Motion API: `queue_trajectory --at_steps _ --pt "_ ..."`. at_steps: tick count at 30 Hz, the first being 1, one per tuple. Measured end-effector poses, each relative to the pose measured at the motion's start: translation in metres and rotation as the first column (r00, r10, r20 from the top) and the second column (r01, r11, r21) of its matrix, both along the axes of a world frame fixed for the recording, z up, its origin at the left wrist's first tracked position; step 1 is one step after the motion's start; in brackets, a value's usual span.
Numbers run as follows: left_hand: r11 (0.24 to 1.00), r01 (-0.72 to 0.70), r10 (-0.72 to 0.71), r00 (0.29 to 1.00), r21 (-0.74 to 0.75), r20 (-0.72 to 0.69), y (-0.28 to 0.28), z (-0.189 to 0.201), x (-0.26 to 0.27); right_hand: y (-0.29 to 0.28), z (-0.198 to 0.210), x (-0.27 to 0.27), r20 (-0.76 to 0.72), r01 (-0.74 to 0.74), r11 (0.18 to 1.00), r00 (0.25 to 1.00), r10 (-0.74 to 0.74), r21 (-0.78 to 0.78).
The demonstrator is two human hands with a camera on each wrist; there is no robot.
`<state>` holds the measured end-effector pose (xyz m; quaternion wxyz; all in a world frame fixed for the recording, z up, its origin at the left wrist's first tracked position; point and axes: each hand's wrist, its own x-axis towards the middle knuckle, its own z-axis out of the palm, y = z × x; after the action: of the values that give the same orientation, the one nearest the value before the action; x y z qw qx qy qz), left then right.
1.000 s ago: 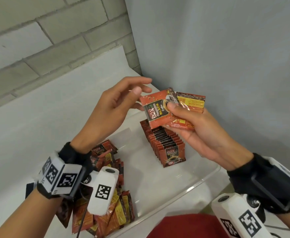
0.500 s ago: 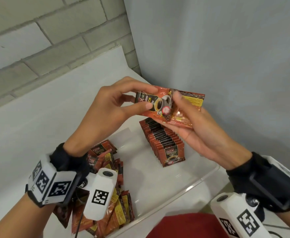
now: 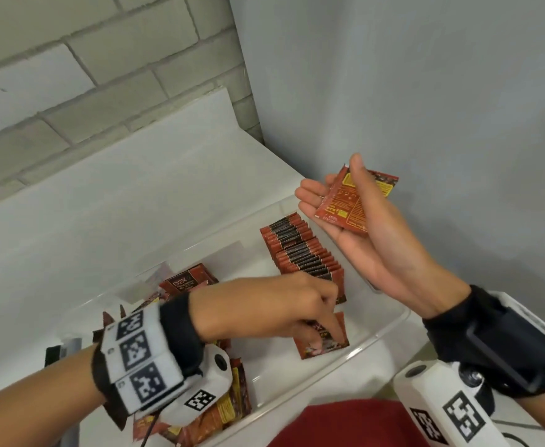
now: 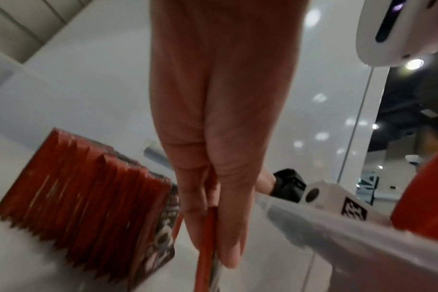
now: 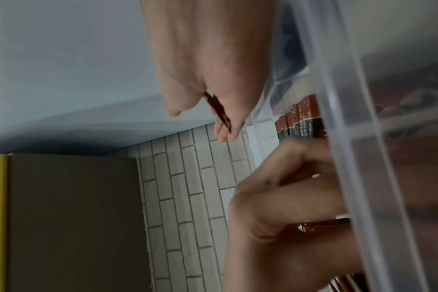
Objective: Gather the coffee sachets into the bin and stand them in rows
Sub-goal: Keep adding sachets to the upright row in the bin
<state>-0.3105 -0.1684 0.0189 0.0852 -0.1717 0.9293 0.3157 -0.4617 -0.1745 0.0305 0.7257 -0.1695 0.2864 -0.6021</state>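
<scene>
Pinching one sachet (image 3: 324,338) by its top edge, my left hand (image 3: 274,306) was down inside the bin (image 3: 377,338), thumb and fingers (image 4: 231,227) closed flat on either side of the foil, with the lower edge near or on the floor just in front of the row (image 3: 303,253). That row stood upright along the far right side, its saw-tooth tops packed close, and my sachet sat just beside its nearest end. My right hand (image 3: 358,221) hovered above the far corner, palm up and mostly open, the thumb laid across a small stack (image 3: 351,201) of more sachets so they rested on the fingers rather than in a tight grip. A loose heap (image 3: 219,411) of others lay at the left end, partly hidden under my left wrist. I judged these things to be very light, thin and floppy, with slick foil faces that slide over each other easily; the stiffest part looked to be the crimped seam along the top, so that was the sensible place to hold, keeping the body hanging straight. Squeezing the middle would probably have bowed it and made it lean. Standing it would, I thought, need it pressed against the row for support, since a single one seemed unlikely to stay up alone on the smooth plastic.
</scene>
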Motion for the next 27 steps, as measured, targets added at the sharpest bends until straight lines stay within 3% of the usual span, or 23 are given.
queue_trajectory --at_steps 6,10,13,18,23,27 --pt "0.969 0.039 -0.051 0.998 -0.243 -0.045 0.004 -0.016 -0.013 0.002 0.002 0.0 -0.012 -0.004 1.0 1.0 0.004 -0.002" --pt "0.935 -0.088 0.077 0.996 -0.343 -0.045 0.0 -0.034 -0.017 0.002 0.003 0.001 -0.013 -0.004 1.0 1.0 0.004 -0.002" --pt "0.93 -0.311 0.304 0.95 -0.197 -0.066 0.001 -0.036 -0.017 0.002 0.004 0.0 -0.011 -0.008 1.0 1.0 0.008 0.0" --pt "0.891 -0.442 0.436 0.897 -0.107 -0.077 0.004 -0.024 -0.025 0.002 0.004 0.001 -0.012 -0.004 1.0 1.0 0.004 -0.006" --pt "0.874 -0.398 0.386 0.917 -0.279 -0.101 0.007 -0.021 -0.021 0.002 0.004 0.001 -0.012 0.001 1.0 1.0 -0.001 -0.001" --pt "0.746 -0.152 0.172 0.985 -0.648 -0.033 0.004 -0.026 -0.013 0.002 0.003 0.0 -0.006 0.003 1.0 1.0 -0.003 0.0"
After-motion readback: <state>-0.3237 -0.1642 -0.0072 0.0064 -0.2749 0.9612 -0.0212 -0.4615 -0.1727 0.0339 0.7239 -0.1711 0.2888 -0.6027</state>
